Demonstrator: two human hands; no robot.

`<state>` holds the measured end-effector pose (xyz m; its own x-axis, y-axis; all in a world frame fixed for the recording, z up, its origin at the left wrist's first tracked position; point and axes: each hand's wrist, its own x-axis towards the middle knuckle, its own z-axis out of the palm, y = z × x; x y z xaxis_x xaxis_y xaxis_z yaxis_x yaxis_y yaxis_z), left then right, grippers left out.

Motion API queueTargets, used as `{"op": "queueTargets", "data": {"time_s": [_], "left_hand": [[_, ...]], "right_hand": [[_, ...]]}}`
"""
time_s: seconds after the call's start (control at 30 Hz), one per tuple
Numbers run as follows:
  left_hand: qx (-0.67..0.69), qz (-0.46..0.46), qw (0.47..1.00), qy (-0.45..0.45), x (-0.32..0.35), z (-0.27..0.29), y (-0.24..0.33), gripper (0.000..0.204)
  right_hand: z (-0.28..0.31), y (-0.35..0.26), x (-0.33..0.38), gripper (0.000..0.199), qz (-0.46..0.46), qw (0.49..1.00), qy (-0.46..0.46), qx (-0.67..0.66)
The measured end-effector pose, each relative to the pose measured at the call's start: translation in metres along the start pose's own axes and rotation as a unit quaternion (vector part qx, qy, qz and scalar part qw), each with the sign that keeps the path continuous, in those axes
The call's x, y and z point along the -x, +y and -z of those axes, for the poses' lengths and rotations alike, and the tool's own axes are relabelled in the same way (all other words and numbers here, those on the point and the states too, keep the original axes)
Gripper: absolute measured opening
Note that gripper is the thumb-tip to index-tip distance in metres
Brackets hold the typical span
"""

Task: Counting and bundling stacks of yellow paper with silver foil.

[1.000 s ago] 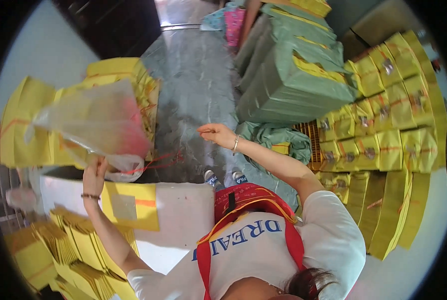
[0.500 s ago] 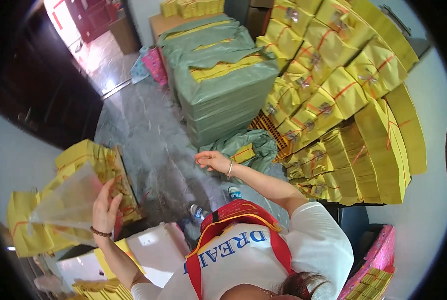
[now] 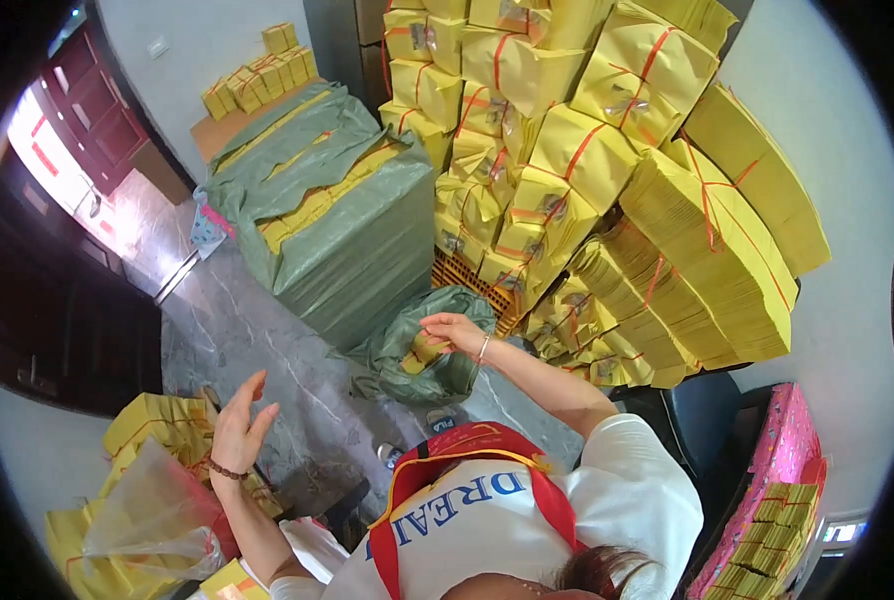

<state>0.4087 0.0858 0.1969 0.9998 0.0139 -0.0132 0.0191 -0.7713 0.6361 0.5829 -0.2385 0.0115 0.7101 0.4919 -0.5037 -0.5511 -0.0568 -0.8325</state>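
Note:
My left hand (image 3: 242, 428), wearing a beaded bracelet, is raised with its fingers stretched out and nothing in it. Just beyond its wrist, a clear plastic bag (image 3: 145, 510) lies over yellow paper stacks (image 3: 159, 424) at the left. My right hand (image 3: 456, 334) hovers over an open green sack (image 3: 407, 377) on the floor, fingers loosely extended. Below its fingertips a yellow paper bundle (image 3: 425, 352) shows in the sack; whether they touch I cannot tell.
A tall, green-wrapped block (image 3: 367, 245) of yellow paper stands ahead. Red-tied yellow bundles (image 3: 577, 160) are piled high at the right, beside an orange plastic crate (image 3: 482, 290). A dark chair (image 3: 702, 400) is near my right side. A dark door (image 3: 57, 310) stands at the left.
My view has turned to the right. My left hand has moved away from the plastic bag, and my right hand is now over the green sack, its fingers less curled.

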Motion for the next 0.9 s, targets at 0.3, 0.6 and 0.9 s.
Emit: {"op": "queueTargets", "data": {"time_s": [0.3,0.6,0.9], "left_hand": [[0.033,-0.003,0.998,-0.055,-0.02,0.001,0.001,0.048],[0.074,-0.056,0.989,-0.118,-0.048,-0.018,-0.015,0.048],[0.108,-0.07,0.977,-0.168,-0.109,-0.042,0.041,0.048]], "right_hand": [[0.014,-0.022,0.01,0.03,0.028,0.999,0.009,-0.035],[0.057,-0.098,0.023,0.027,0.149,0.981,0.058,-0.11],[0.121,-0.195,0.081,0.03,0.257,0.961,0.089,-0.054]]}}
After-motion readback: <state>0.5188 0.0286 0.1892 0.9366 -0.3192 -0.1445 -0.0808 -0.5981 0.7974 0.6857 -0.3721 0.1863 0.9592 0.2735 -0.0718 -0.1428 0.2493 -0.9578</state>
